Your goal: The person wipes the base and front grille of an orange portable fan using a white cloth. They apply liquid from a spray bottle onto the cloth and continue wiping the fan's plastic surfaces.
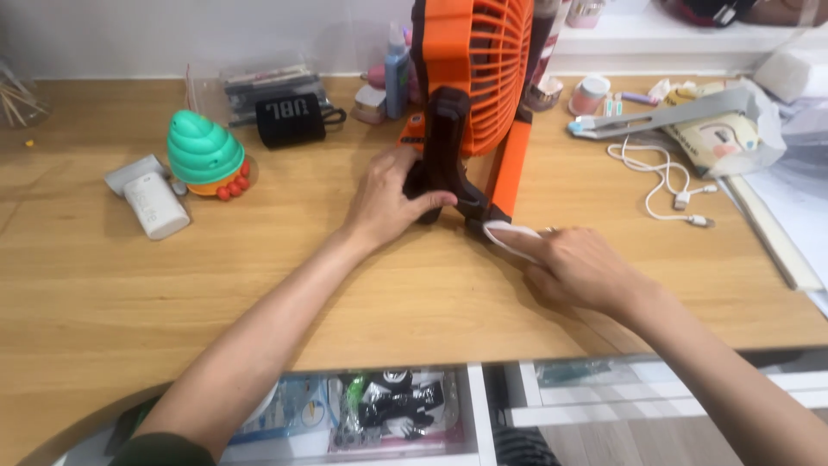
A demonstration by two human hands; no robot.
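An orange fan (479,69) with a dark brown stand stands on the wooden desk (259,285) at the centre back. My left hand (392,194) grips the dark base of the fan from the left. Just right of the base, my right hand (580,266) presses a white wipe (509,235) against the foot of the stand.
Left of the fan lie a green cone-shaped toy (204,154), a white power bank (155,205) and a small black speaker (291,119). Bottles (397,73) stand behind. A white cable (664,177), a bag (724,129) and papers lie right. An open drawer (388,410) sits below the desk edge.
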